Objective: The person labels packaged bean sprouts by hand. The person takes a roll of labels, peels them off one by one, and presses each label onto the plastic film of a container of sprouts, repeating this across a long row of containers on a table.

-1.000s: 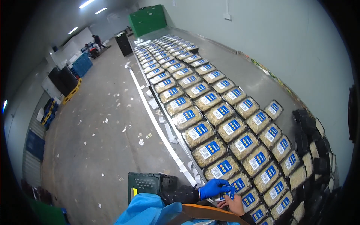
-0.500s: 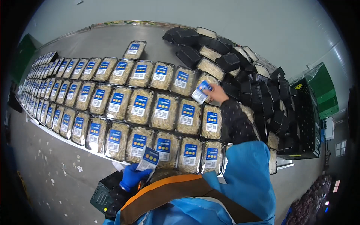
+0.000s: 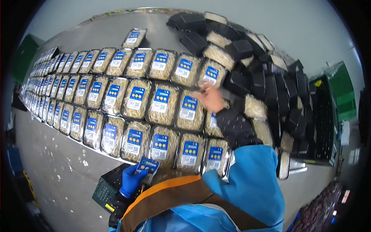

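Left hand, in a blue glove, pinches labels by the edge, print upward, perhaps to keep the face free. Just beyond the bare right hand lies a labelled tray; this hand is blurred, so I cannot tell whether its fingers are spread or pressed together. To its left, trays sit in close rows, probably for order; to its right is a pile. Labels show blue and white, with coloured dots and small print.

Blue glove, blue-and-white labels, black trays, white-flecked black sleeve, orange-edged brown strap
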`<control>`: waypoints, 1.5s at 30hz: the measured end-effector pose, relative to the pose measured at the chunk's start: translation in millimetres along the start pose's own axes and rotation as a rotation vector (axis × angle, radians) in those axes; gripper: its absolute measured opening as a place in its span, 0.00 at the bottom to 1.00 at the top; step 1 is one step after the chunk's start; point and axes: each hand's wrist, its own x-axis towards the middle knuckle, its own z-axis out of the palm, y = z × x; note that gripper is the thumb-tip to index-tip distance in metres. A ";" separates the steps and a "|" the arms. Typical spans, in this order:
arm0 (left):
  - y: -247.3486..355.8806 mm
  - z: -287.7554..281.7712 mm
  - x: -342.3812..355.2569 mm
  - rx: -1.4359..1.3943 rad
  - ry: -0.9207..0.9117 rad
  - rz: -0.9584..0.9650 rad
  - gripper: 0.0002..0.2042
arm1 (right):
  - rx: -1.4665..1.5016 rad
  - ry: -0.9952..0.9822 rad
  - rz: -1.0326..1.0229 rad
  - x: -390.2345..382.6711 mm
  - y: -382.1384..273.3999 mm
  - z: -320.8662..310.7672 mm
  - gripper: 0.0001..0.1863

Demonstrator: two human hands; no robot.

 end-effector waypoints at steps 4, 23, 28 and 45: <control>-0.5 15.3 5.0 -0.157 -0.025 0.170 0.16 | 0.516 -0.676 -0.139 -140.5 -90.2 80.3 0.13; 1.1 -35.5 15.3 0.126 -0.351 -0.073 0.09 | -0.138 -0.155 0.267 -147.4 68.0 -238.2 0.25; -12.1 -21.2 14.6 0.114 -0.289 -0.138 0.09 | -0.468 -0.427 0.296 -140.4 123.5 -265.8 0.31; -20.3 -7.4 0.8 0.094 -0.243 -0.283 0.09 | 0.554 0.119 0.751 -200.7 180.4 -209.9 0.21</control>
